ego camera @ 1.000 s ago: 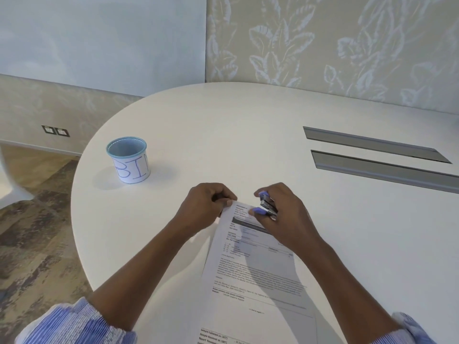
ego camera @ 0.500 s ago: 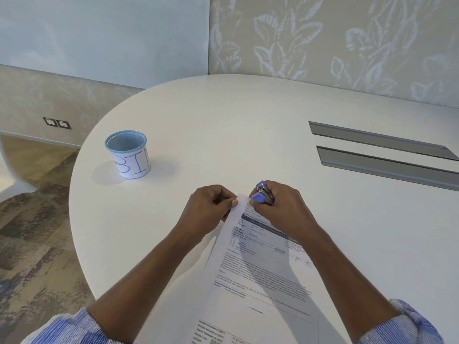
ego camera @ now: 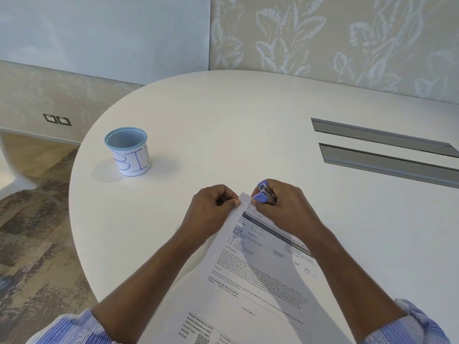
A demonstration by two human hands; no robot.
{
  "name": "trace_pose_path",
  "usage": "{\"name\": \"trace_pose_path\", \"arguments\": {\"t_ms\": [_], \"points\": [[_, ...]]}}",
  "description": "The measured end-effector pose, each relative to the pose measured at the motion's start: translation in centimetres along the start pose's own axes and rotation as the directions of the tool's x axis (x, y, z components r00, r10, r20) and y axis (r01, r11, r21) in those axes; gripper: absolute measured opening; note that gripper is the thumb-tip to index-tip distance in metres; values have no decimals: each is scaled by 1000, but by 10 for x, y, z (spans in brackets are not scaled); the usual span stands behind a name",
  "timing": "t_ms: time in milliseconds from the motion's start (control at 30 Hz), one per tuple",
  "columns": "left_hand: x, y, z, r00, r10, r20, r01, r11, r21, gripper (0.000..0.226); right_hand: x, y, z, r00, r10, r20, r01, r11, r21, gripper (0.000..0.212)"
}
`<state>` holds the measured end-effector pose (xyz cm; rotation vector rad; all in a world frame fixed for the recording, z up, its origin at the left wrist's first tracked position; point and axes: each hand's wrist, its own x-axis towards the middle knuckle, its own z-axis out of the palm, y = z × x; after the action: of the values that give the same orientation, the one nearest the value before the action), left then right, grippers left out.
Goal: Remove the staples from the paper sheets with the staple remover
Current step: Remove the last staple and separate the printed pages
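Paper sheets (ego camera: 260, 269) lie printed side up on the near part of the white table (ego camera: 248, 125), slanting from the near edge up to their far corner, where both hands meet. The left hand (ego camera: 211, 214) pinches that corner's edge between thumb and curled fingers. The right hand (ego camera: 285, 209) is closed around the staple remover (ego camera: 265, 194), its purple grips squeezed together and its tip at the corner. A second ago the tool sat a little back from the corner; now it has pushed in to the very edge, which suggests the jaws are biting on the staple, though the staple itself is too small to see. Well apart on the left stands a blue-rimmed cup (ego camera: 128, 151) lettered BIN. Two grey slots (ego camera: 382, 147) cross the table's right side. Beyond are leaf-patterned wall panels and a wall socket (ego camera: 57, 119) low at left, above mottled flooring.
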<state>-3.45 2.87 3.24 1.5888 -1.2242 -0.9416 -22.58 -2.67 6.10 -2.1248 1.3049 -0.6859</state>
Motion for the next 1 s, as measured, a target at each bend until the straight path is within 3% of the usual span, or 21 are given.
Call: {"name": "trace_pose_path", "arguments": {"t_ms": [100,233,367,433,567,733,833,933,1000], "points": [[0,0,0,1000,6,2,-6,1000,14,17,2,2,-3,999,40,-18,-40,999,29,22],[0,0,-2,1000,-9,2,9,1000,8,18,3,-1,-8,980,196,-30,-182,949,259,37],[0,-2,-3,1000,-22,0,22,1000,1,18,6,-2,-14,934,310,176,-355,777,520,29],[1,-2,-3,1000,-28,2,28,1000,2,18,4,0,-17,931,280,233,-365,739,566,22],[2,-2,-3,999,-34,1,34,999,4,17,0,4,-21,982,149,119,-183,909,374,22],[2,-1,-2,999,-34,2,34,999,-4,18,-2,5,-21,987,98,124,-134,933,334,26],[2,-1,-3,999,-37,4,37,999,-10,16,-3,5,-21,972,117,202,-200,863,464,24],[2,-1,-4,999,-39,12,40,999,-20,16,-3,6,-23,938,175,299,-336,669,663,38],[2,0,-5,999,-38,19,38,999,-24,16,-4,8,-24,945,161,283,-315,671,671,40]]}}
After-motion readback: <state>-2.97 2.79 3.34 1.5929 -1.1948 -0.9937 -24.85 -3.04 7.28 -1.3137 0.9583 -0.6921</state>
